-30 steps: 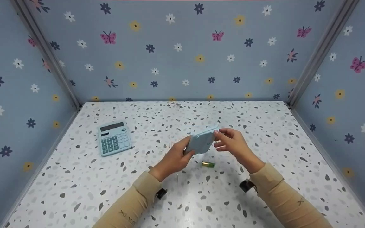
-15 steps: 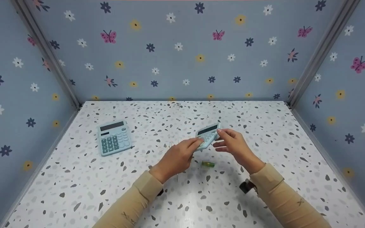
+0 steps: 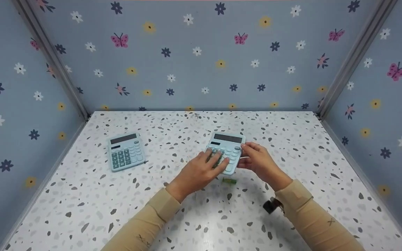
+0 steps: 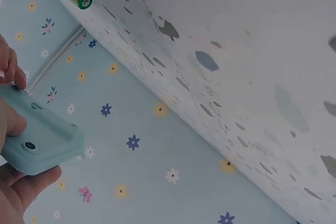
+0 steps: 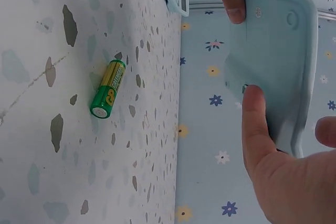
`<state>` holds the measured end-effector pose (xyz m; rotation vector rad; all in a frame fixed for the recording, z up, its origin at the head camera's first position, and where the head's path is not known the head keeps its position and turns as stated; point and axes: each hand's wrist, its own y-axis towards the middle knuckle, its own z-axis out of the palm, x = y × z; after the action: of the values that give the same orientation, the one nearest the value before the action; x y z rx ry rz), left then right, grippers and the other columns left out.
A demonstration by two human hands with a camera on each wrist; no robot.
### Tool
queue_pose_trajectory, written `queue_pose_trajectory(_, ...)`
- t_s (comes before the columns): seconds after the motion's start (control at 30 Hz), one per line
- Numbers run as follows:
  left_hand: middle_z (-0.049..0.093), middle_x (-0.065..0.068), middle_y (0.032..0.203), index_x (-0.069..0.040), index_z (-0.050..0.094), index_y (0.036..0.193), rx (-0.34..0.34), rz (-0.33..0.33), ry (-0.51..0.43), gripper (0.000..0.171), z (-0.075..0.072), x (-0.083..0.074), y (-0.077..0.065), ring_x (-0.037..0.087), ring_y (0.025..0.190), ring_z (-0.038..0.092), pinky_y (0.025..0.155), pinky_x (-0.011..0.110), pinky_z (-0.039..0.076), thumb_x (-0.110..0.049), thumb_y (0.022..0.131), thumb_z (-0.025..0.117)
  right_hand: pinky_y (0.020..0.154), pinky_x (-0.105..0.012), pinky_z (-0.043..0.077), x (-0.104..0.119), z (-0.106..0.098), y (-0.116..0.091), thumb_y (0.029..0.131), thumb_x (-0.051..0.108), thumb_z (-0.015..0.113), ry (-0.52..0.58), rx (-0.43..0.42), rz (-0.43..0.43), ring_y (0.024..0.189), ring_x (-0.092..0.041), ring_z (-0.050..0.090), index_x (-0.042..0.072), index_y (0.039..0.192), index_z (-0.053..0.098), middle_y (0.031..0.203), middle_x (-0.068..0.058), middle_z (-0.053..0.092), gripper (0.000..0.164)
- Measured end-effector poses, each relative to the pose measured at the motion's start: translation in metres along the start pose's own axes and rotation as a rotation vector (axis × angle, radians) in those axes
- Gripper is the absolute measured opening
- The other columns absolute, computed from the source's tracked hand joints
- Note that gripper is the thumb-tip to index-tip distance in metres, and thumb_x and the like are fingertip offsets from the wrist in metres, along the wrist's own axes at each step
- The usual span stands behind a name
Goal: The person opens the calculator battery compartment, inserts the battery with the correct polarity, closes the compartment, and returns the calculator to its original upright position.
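A light blue calculator [image 3: 227,143] is held up over the table, its keys and display facing the head camera. My left hand [image 3: 197,172] grips its lower left part, fingers spread over the keys and the thumb [image 5: 235,9] on the back. At the right edge, my right hand [image 3: 262,160] pinches it, with one fingertip [image 5: 253,95] against the back cover in the right wrist view. A green and gold GP battery [image 5: 108,88] lies on the table below the calculator.
A second light blue calculator [image 3: 126,152] lies face up on the left of the speckled table [image 3: 173,125]. Blue flowered panels [image 3: 201,55] wall the table at the back and both sides.
The calculator has been turned over in the hands: its back showed earlier, now its keys and display do. The left hand has rolled over with it; the battery and second calculator stay put.
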<state>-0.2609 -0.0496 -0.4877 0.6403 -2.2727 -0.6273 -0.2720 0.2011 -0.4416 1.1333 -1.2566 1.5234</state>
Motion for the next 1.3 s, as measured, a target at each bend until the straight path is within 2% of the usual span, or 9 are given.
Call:
queue_pose_trajectory(0.2,0.072,0.013,0.133,-0.020,0.065,0.146,-0.002,0.036,0.059,0.043,-0.003,0.000,0.001,0.037,0.117,0.074,0.090,0.047,0.069,-0.014,0.104,0.071,0.078,-0.028,0.066,0.000,0.002,0.000,0.116,0.018,0.044,0.054,-0.014,0.043,0.088,-0.015,0.073,-0.002,0.148,0.046,0.107,-0.006,0.071,0.038)
queue_pose_trajectory(0.4,0.072,0.013,0.135,-0.020,0.064,0.148,0.024,0.044,0.074,0.044,-0.003,0.000,0.001,0.038,0.119,0.073,0.091,0.048,0.069,-0.013,0.104,0.070,0.081,-0.028,0.066,0.000,0.001,-0.001,0.113,0.009,0.044,0.077,0.020,0.045,0.094,-0.016,0.074,-0.005,0.152,0.046,0.115,-0.008,0.071,0.041)
queue_pose_trajectory(0.63,0.072,0.012,0.134,-0.021,0.065,0.147,0.033,0.030,0.071,0.044,-0.003,0.001,0.004,0.037,0.118,0.073,0.091,0.046,0.069,-0.013,0.105,0.070,0.085,-0.028,0.066,0.002,0.002,-0.001,0.108,0.000,0.045,0.092,0.040,0.026,0.098,-0.017,0.075,-0.008,0.157,0.039,0.126,-0.014,0.070,0.050)
queue_pose_trajectory(0.8,0.072,0.011,0.133,-0.021,0.065,0.147,0.041,0.011,0.022,0.042,-0.003,0.004,0.005,0.034,0.120,0.073,0.091,0.043,0.068,-0.015,0.106,0.070,0.085,-0.027,0.066,0.004,0.003,0.000,0.108,-0.001,0.044,0.068,0.026,0.015,0.097,-0.016,0.075,-0.010,0.159,0.035,0.127,-0.016,0.069,0.052)
queue_pose_trajectory(0.97,0.073,0.011,0.137,-0.020,0.066,0.149,0.065,-0.042,-0.075,0.044,-0.002,0.009,0.005,0.033,0.125,0.073,0.100,0.042,0.065,-0.019,0.105,0.073,0.086,-0.027,0.066,0.006,0.002,0.004,0.109,-0.001,0.043,0.038,0.019,0.005,0.099,-0.015,0.075,-0.010,0.160,0.035,0.133,-0.019,0.068,0.053)
queue_pose_trajectory(1.07,0.073,0.014,0.139,-0.016,0.065,0.150,0.091,-0.091,-0.127,0.047,-0.002,0.012,0.005,0.035,0.127,0.072,0.104,0.044,0.064,-0.016,0.104,0.073,0.086,-0.028,0.065,0.007,-0.002,0.006,0.109,-0.001,0.042,0.014,0.011,-0.007,0.100,-0.015,0.074,-0.010,0.161,0.035,0.136,-0.020,0.067,0.053)
queue_pose_trajectory(1.2,0.069,0.019,0.144,-0.010,0.062,0.152,0.149,-0.173,-0.179,0.050,-0.002,0.017,0.006,0.038,0.132,0.069,0.110,0.047,0.061,-0.016,0.103,0.072,0.085,-0.027,0.065,0.009,-0.010,0.010,0.109,-0.001,0.042,-0.017,-0.016,-0.019,0.097,-0.015,0.074,-0.011,0.160,0.034,0.134,-0.022,0.067,0.053)
queue_pose_trajectory(1.3,0.066,0.021,0.148,-0.006,0.060,0.154,0.192,-0.248,-0.243,0.058,-0.004,0.021,0.007,0.039,0.135,0.066,0.114,0.047,0.058,-0.025,0.102,0.077,0.085,-0.027,0.065,0.011,-0.014,0.013,0.109,0.000,0.043,-0.027,-0.031,-0.020,0.097,-0.016,0.074,-0.010,0.162,0.032,0.132,-0.021,0.068,0.055)
